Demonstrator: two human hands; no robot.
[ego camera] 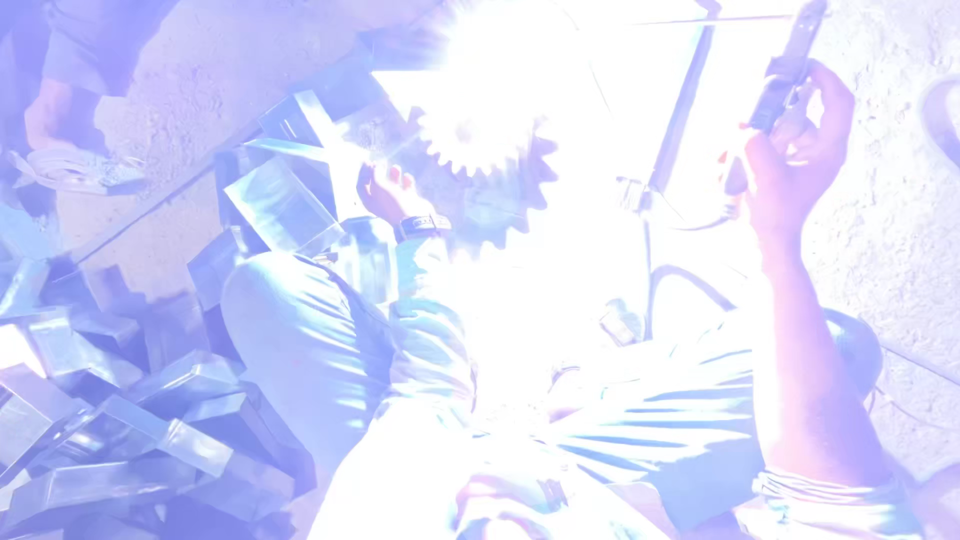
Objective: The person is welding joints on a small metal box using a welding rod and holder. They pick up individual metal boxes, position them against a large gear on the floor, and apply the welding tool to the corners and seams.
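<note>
1. There is one view only, from a camera worn on the person's head, so no part of the scene is shared with a second view.
2. It faces steeply downward, over the person's own lap and striped shirt (650, 420) toward the sandy ground (890, 240).
3. It sits close: the right hand (795, 150) and forearm fill the right side of the frame, and the left hand (385, 190) shows near the middle.
4. A white glare (530, 110) washes out the upper centre; a heap of metal box pieces (120, 410) fills the lower left.
</note>
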